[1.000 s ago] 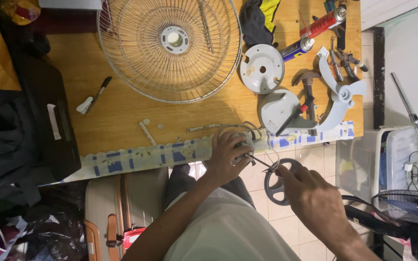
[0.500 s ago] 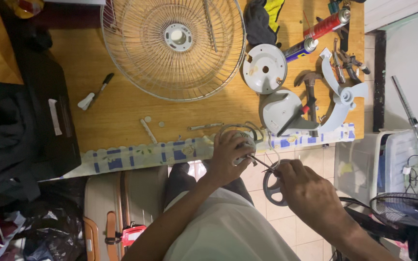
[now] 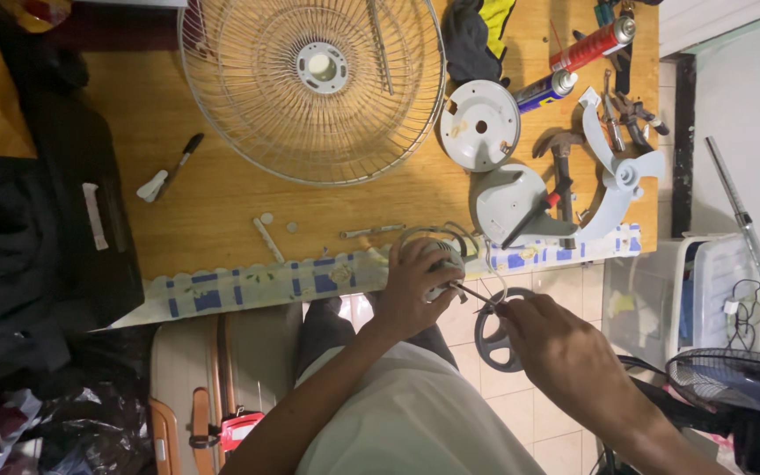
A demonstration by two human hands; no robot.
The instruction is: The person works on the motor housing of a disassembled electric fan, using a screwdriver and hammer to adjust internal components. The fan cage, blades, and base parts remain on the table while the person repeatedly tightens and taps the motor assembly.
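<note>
Change: almost nothing has moved since the earlier frames; both hands stay at the lower worktop edge, and only the view has shifted slightly.
Left hand: the left hand (image 3: 415,286) sits at centre frame, fingers closed around a small fan motor (image 3: 440,264), holding it just off the worktop (image 3: 222,211) edge so it stays steady for the tool.
Right hand: the right hand (image 3: 556,347), lower right of centre, has its fingers pinched shut on a thin screwdriver (image 3: 472,295), tip aimed into the motor.
Dark ring: a dark round part (image 3: 496,339) hangs below the right hand; I cannot tell whether it is held.
Fan guard: a wire fan guard (image 3: 248,97) lies flat at upper centre, set aside.
Blade: the pale fan blade (image 3: 617,171) rests at upper right, beside a hammer (image 3: 560,163) and spray cans (image 3: 587,48).
Covers: two grey round covers (image 3: 481,123) lie between guard and blade.
</note>
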